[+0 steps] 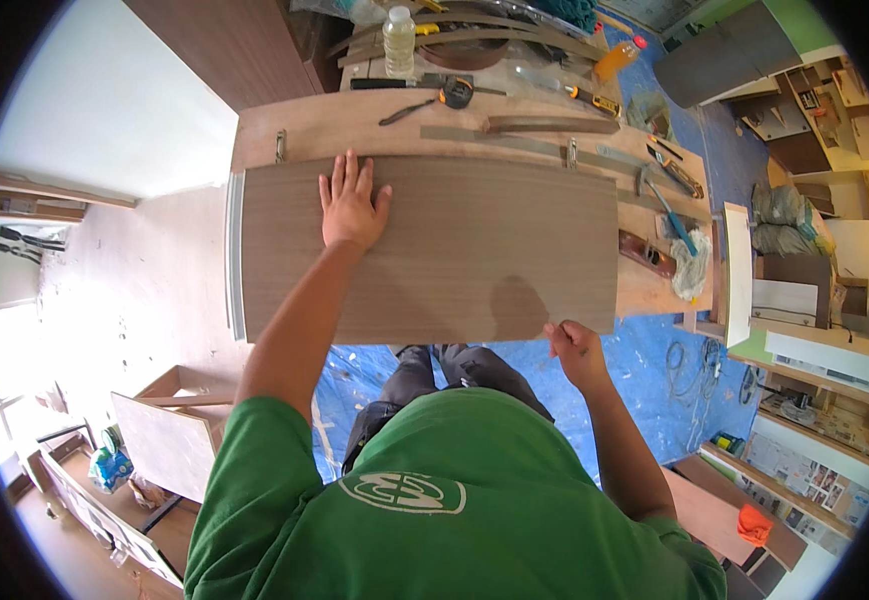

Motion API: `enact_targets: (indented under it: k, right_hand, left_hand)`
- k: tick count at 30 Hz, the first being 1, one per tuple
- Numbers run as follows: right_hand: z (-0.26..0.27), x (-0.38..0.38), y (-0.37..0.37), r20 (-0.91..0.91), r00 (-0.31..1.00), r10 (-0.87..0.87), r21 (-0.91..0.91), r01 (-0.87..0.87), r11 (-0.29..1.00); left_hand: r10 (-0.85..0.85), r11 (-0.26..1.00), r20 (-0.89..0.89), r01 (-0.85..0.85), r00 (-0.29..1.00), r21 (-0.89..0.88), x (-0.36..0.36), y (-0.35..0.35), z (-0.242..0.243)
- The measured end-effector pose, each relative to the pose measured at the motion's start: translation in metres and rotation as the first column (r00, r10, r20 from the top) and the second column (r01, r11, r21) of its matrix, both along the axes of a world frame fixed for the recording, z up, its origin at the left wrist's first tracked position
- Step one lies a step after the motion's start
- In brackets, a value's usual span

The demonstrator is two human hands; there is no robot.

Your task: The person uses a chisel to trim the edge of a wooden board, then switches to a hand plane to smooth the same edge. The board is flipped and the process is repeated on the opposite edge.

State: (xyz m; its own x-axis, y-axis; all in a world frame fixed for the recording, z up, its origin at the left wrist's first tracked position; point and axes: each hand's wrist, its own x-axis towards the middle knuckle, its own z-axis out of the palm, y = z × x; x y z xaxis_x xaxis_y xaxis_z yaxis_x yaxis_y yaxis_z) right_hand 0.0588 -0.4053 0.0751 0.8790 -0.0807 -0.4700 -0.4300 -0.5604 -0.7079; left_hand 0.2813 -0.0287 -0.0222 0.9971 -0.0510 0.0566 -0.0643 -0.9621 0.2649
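Observation:
A brown wood-grain panel (442,247) lies flat across the workbench before me. My left hand (354,202) rests palm down on its upper left part, fingers spread, with the tips near the far edge. At the near edge, towards the right corner, my right hand (580,352) has its fingers curled against the rim. Whether something small is pinched in those fingers is hidden. Two metal cabinet hinges, a left one (280,146) and a right one (571,153), stick out past the far edge. Beside the panel's right end lies a wooden hand plane (646,253).
On the bench (652,296) lie a claw hammer (671,210), a utility knife (676,172), a white rag (692,266), a tape measure (455,92) and a wood strip (550,124). Bottles stand behind, one clear (399,45), one orange (618,60). Blue sheeting (637,375) covers the floor.

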Motion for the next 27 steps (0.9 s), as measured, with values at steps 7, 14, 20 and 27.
enact_targets:
  k: [7,14,20,27]
  right_hand:
    - [0.012,0.217,0.073,0.4,0.888,0.226,-0.011,-0.242,0.97]
    - [-0.051,0.436,0.215,0.477,0.442,0.76,-0.496,-0.579,0.648]
    - [-0.099,0.516,0.287,0.145,0.529,0.836,-0.684,-0.557,0.471]
    - [-0.068,0.503,0.307,-0.011,0.368,0.93,-0.794,-0.569,0.216]
  left_hand:
    - [0.085,0.996,-0.034,-0.085,0.996,-0.01,0.002,-0.002,0.011]
    - [0.1,0.994,-0.043,-0.102,0.994,-0.042,0.006,-0.004,0.008]
    - [0.098,0.988,0.013,-0.096,0.995,-0.117,0.009,-0.006,0.014]
    - [0.12,0.983,0.009,-0.118,0.993,-0.142,0.001,0.003,0.009]
